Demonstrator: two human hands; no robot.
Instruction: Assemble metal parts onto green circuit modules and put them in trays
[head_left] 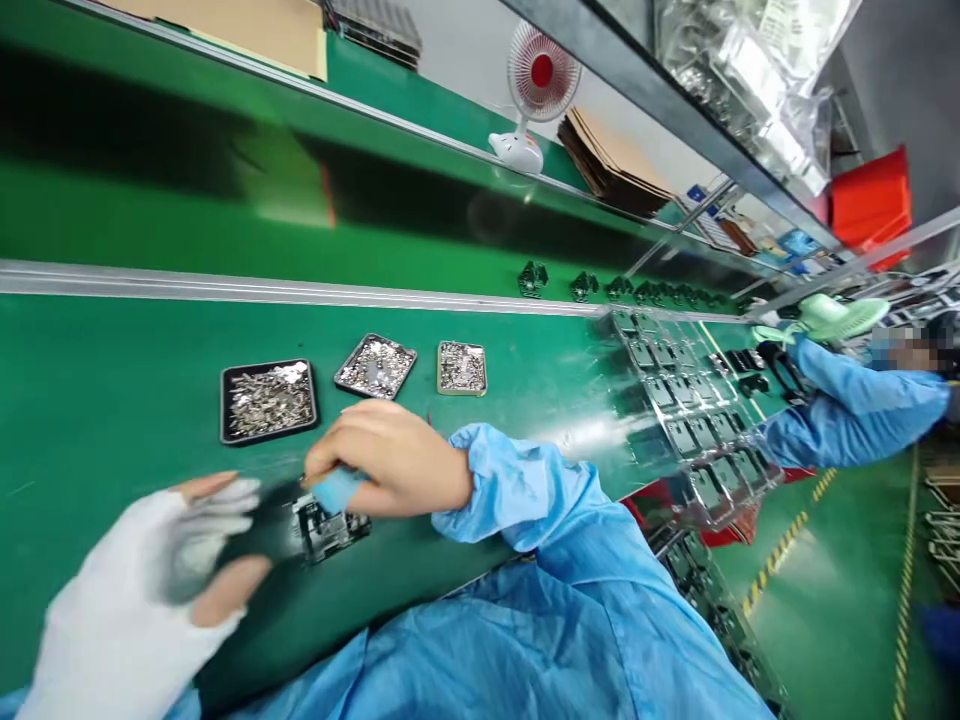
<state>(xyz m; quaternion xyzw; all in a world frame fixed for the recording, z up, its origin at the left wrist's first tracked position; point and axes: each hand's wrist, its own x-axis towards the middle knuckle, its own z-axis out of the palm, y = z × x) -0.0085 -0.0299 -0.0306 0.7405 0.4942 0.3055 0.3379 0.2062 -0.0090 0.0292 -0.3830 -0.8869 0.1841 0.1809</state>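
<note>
My left hand (180, 570), in a white glove with bare fingertips, is blurred beside a dark device and curls around something dark at its left end. The device (330, 530) has a black and silver open interior and lies low over the green bench. Over its upper edge is my right hand (390, 460), bare, its fingers closed on a light blue object (337, 488). The lower end of that object is partly hidden. Beyond my hands lie a black tray of long screws (270, 400), a second tray of small metal parts (376, 367) and a smaller tray (462, 368).
A clear plastic tray with dark parts (690, 410) sits at the right bench edge. Several small green parts (533, 279) line the metal rail (300, 291). A white fan (541, 75) stands on the shelf. Another person's blue sleeve (862, 410) reaches in from the right.
</note>
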